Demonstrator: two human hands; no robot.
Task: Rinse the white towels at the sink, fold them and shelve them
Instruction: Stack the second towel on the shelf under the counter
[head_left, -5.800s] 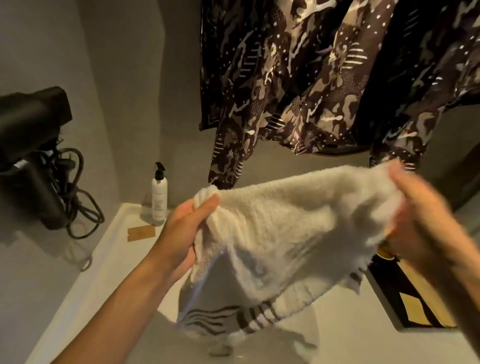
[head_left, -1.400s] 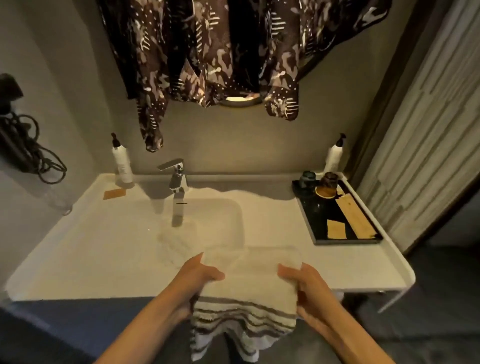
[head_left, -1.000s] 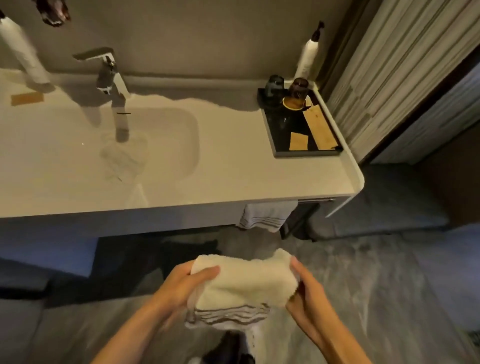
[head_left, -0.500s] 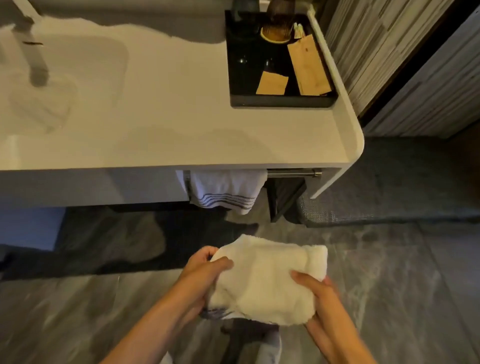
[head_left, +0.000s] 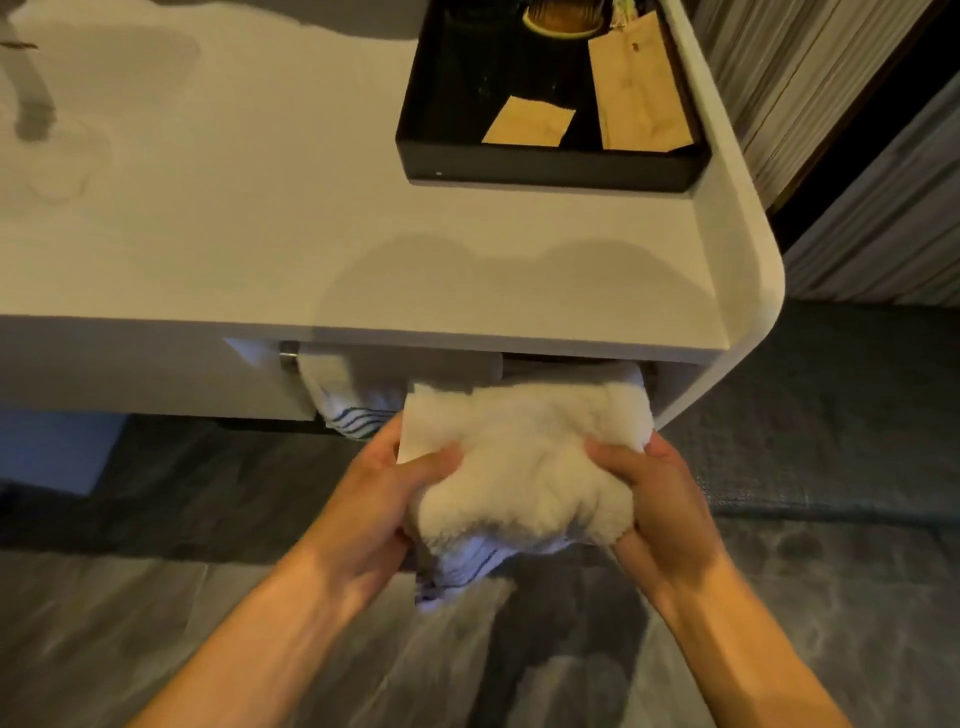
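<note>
A folded white towel (head_left: 524, 457) with dark stripes on its lower edge is held in front of the opening under the vanity counter (head_left: 311, 260). My left hand (head_left: 384, 499) grips its left side and my right hand (head_left: 654, 499) grips its right side, thumbs on top. The towel's far edge reaches the shelf opening. Another striped white towel (head_left: 348, 400) hangs from a metal rail (head_left: 288, 356) just under the counter, to the left of the held towel. The sink basin (head_left: 104, 78) lies at the upper left.
A black tray (head_left: 550, 166) with brown paper packets and cups sits on the counter's right end. The counter's rounded corner (head_left: 769, 291) curves down at the right. Ribbed wall panels stand behind it. Dark stone floor and a grey mat (head_left: 831, 415) lie below.
The towel went from spread open, to folded at the counter edge, then lower. Over the last half second both hands moved it forward up to the opening under the counter.
</note>
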